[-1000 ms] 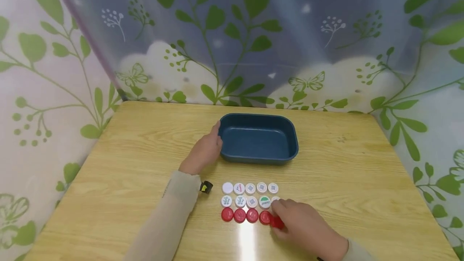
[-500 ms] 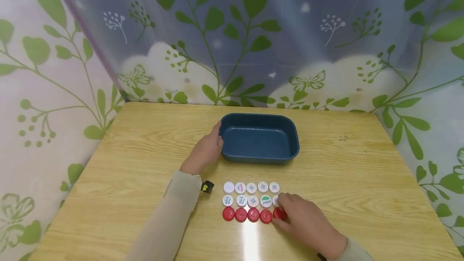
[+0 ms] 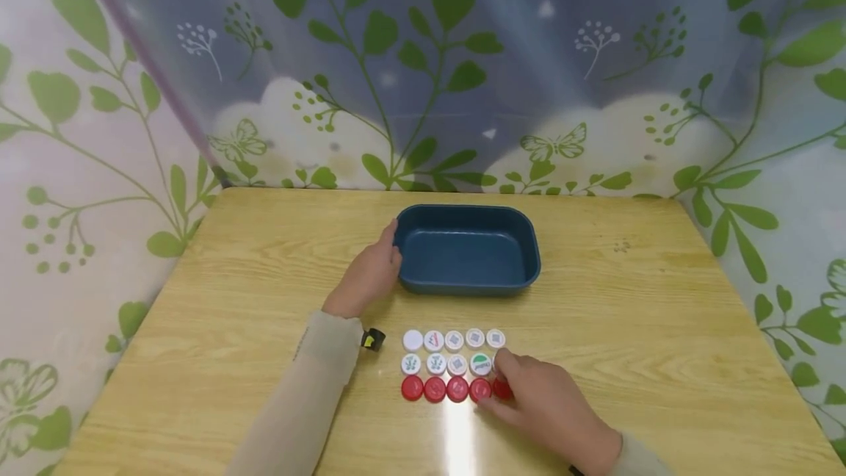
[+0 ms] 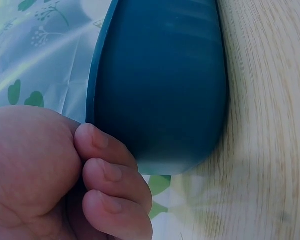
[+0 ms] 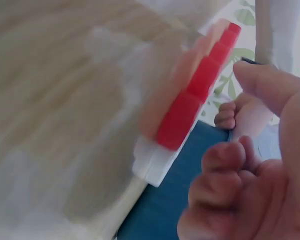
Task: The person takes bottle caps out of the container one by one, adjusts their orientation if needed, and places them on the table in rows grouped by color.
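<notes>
A dark blue rectangular basin (image 3: 468, 289) stands toward the back of the table. My left hand (image 3: 367, 275) holds its left end; in the left wrist view the curled fingers (image 4: 112, 172) meet the basin's rim. In front of the basin, bottle caps lie in three rows. White caps (image 3: 454, 341) form the back row, white printed caps (image 3: 457, 365) the middle one, and red caps (image 3: 457, 388) the front one. Over the rows' right end hovers my right hand (image 3: 551, 406), thumb and fingers apart, nothing held. It partly hides the rightmost middle-row and red caps.
The light wood table (image 3: 628, 300) extends around the basin and the caps. A printed leafy cloth (image 3: 423, 79) rises behind the table's back edge and along both sides. A bright reflection lies on the wood before the red row.
One second ago my right fingers were on the rightmost red cap. They have come off it, leaving it at the row's end, and the thumb has shifted left. The left hand stays put.
</notes>
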Motion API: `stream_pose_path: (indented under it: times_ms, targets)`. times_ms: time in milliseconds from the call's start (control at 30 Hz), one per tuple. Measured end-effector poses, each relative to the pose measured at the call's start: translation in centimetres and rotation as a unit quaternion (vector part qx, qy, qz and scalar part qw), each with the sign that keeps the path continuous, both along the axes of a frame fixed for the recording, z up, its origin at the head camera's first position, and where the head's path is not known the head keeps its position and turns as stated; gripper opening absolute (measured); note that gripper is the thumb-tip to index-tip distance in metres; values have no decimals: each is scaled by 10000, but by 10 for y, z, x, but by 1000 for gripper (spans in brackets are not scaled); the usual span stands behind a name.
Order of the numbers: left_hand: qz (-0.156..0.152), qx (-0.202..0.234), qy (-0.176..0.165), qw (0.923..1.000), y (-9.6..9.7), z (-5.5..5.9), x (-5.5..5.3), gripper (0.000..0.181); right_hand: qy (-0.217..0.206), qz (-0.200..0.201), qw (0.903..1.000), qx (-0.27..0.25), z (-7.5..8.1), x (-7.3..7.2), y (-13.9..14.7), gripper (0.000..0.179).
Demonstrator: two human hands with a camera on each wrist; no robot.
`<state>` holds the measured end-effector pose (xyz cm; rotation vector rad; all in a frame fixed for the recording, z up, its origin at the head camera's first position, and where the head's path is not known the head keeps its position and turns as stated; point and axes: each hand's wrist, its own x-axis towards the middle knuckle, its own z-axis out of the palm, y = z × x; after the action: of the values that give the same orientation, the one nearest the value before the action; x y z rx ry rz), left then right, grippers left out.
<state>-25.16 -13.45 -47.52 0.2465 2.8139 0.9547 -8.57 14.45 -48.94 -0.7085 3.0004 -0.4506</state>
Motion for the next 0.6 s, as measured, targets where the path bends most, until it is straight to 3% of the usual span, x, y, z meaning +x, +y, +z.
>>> stream_pose_path:
  times_ms: [367,600]
  targets:
    - [24,-51,-11,10000,2,0,0,61,156,-53,9997,177,-1,-1,-8,39]
    - [38,-22,40,10000,0,1,-1,60,99,-403,9984,-375,4,-7,-2,35]
